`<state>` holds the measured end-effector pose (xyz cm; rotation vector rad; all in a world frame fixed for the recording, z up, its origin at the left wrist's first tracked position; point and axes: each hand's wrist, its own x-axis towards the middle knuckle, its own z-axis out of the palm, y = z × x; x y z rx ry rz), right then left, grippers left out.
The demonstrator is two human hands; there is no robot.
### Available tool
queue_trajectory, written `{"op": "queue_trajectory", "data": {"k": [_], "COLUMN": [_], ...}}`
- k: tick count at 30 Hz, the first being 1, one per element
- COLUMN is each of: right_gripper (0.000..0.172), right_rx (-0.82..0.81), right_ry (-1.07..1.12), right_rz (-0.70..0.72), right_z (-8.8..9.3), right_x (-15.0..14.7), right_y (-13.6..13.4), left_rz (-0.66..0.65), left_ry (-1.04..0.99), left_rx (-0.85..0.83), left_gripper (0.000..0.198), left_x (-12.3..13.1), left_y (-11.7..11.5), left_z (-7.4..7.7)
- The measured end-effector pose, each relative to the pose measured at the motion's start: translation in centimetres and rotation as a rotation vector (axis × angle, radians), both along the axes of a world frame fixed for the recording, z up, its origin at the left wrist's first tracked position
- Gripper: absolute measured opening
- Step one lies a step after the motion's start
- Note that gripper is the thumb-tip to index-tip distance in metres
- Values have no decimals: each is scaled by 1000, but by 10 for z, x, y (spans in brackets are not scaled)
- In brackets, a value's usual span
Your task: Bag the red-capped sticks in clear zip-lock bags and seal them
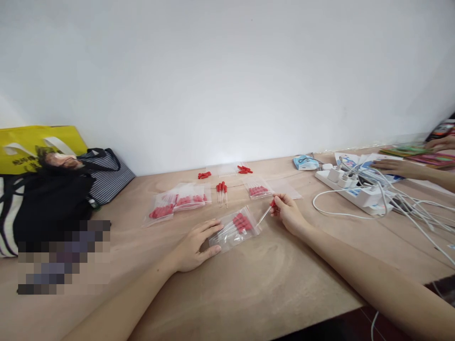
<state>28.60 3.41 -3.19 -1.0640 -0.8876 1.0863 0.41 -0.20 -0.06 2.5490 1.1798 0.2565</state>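
Observation:
My left hand (194, 246) holds the closed end of a clear zip bag (231, 241) against the table, thumb and fingers spread along its two sides. Inside the bag lie several glass droppers with red rubber bulbs (242, 222). My right hand (286, 213) pinches one glass dropper (265, 213) by its red bulb. The glass tip points down left, close to the bag's right edge, where the mouth seems to be; whether it touches cannot be made out. Beyond the bag, several loose droppers (222, 188) lie side by side.
Filled bags (190, 199) lie to the left, another filled bag (259, 189) behind. Loose red bulbs (204, 175) sit near the wall. A power strip (351, 192) with tangled white cables stands right. Another person's hand (393, 166) rests on papers. Bags (42, 208) stand left.

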Motion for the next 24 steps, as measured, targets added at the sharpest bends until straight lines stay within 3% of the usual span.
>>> {"op": "queue_trajectory", "data": {"k": [4,16,24], "right_gripper": [28,32,22], "right_rx": [23,13,8], "right_ry": [-6,47,-58], "right_rz": [-47,50,35], "right_z": [0,2,0], "right_x": [1,3,-1], "right_y": [3,2,1], "left_rz": [2,-4,4], "left_ry": [-2,-8,0], "left_rx": [2,13,9], "left_gripper": [49,49,49], "left_x": [0,-1,0], "left_y": [1,1,1], "left_z": [0,-2,0]}}
